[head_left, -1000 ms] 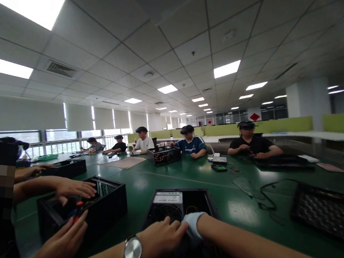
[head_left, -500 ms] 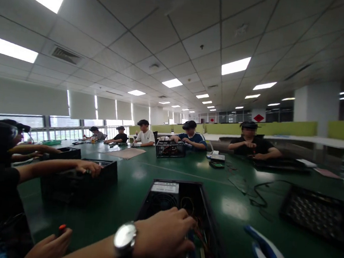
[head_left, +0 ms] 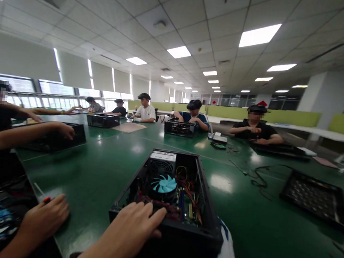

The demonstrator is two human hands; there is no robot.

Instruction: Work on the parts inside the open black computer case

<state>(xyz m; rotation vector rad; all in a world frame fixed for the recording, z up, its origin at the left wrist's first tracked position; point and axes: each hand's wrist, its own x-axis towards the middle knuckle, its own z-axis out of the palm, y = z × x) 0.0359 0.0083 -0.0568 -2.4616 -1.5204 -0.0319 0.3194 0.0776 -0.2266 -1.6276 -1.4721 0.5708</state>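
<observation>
An open black computer case [head_left: 204, 197] lies on the green table in front of me, with a blue cooler fan [head_left: 163, 183], a power supply [head_left: 162, 157] and red wiring inside. My left hand [head_left: 132, 228] lies flat on the case's near rim, fingers stretched over the edge and holding nothing. My right hand [head_left: 225, 254], in a white glove with blue trim, sits low at the case's near right corner. Its fingers are hidden.
At lower left a neighbour's hand [head_left: 43, 220] holds a red-tipped screwdriver [head_left: 42, 195]. A black perforated side panel [head_left: 317, 197] and a loose cable [head_left: 255, 175] lie to the right. Several people sit round the table [head_left: 100, 179] with other cases [head_left: 179, 128].
My left hand drew back from inside the case to its near rim. My gloved right hand left the case and dropped to the lower right. The view tilted down.
</observation>
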